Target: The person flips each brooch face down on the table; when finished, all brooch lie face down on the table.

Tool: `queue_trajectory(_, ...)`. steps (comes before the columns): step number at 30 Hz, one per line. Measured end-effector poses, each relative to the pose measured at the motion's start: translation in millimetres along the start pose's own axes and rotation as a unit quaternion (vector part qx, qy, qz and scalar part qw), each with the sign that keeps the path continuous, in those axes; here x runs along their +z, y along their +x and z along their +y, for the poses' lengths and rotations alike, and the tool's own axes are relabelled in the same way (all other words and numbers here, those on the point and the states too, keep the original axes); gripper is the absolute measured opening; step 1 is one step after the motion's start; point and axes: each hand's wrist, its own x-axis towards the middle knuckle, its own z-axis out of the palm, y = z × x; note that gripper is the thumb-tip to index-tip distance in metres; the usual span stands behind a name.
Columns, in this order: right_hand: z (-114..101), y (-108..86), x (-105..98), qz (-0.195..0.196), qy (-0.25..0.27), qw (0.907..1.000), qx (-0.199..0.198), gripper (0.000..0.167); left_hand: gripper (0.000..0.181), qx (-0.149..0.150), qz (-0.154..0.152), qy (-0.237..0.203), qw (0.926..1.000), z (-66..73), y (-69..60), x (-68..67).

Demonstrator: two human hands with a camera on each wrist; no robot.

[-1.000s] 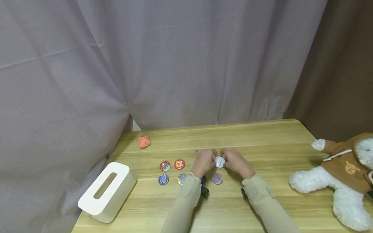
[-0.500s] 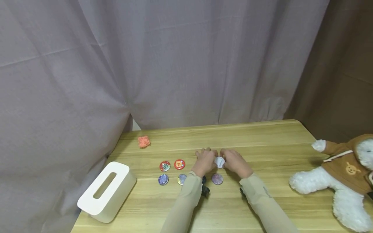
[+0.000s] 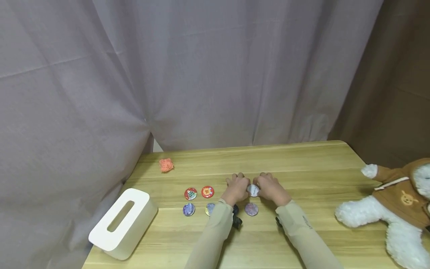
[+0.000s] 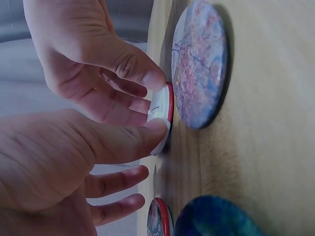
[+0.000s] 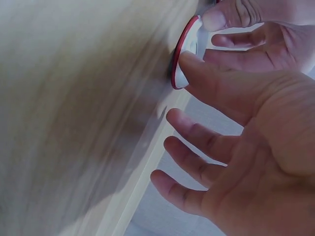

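Observation:
A round pin badge (image 3: 253,190) shows its pale back, and its red rim shows in both wrist views. My left hand (image 3: 237,188) pinches its left edge, the thumb (image 4: 142,140) lying on the white back. At the opposite edge my right hand (image 3: 271,189) pinches it too, its thumb (image 5: 197,69) on the back. The right hand's other fingers are spread apart in the right wrist view. Just nearer the body lies a pink-and-blue badge (image 3: 251,209). Beside the left hand, a blue-green badge (image 4: 216,219) and a red-rimmed dark badge (image 4: 157,219) are partly cut off.
Farther left lie a Christmas-tree badge (image 3: 190,194), a red-and-gold badge (image 3: 207,192), a purple-blue badge (image 3: 189,209) and a yellow-blue badge (image 3: 209,209). A white tissue box (image 3: 134,228), an orange tangled bundle (image 3: 166,165) and a plush toy (image 3: 399,201) also sit on the wooden table (image 3: 285,160).
Both hands stay at the badge, their fingers shifting slightly along its edges. The whole head view has moved a little downward in the picture. The other badges lie where they were.

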Motion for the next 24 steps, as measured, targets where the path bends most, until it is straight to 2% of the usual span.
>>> queue_trajectory(9,-0.1,-4.0,-0.1,-0.017,0.022,0.9996,0.008,0.015,0.013,0.005,0.005,0.000,1.0000,1.3,-1.5,0.8)
queue_trajectory(15,-1.9,-4.5,0.7,-0.018,0.042,0.9990,0.004,0.013,0.009,0.010,0.006,-0.011,0.9999,-3.0,-3.8,4.6)
queue_trajectory(21,-8.2,-4.4,-1.5,-0.003,0.052,0.9986,0.003,0.039,0.005,0.017,0.022,-0.025,0.9993,-8.9,-7.8,-1.2)
queue_trajectory(24,-13.0,-3.0,-3.8,0.005,0.049,0.9987,-0.011,0.038,0.008,0.018,0.025,-0.032,0.9990,-13.1,-9.8,-4.6)
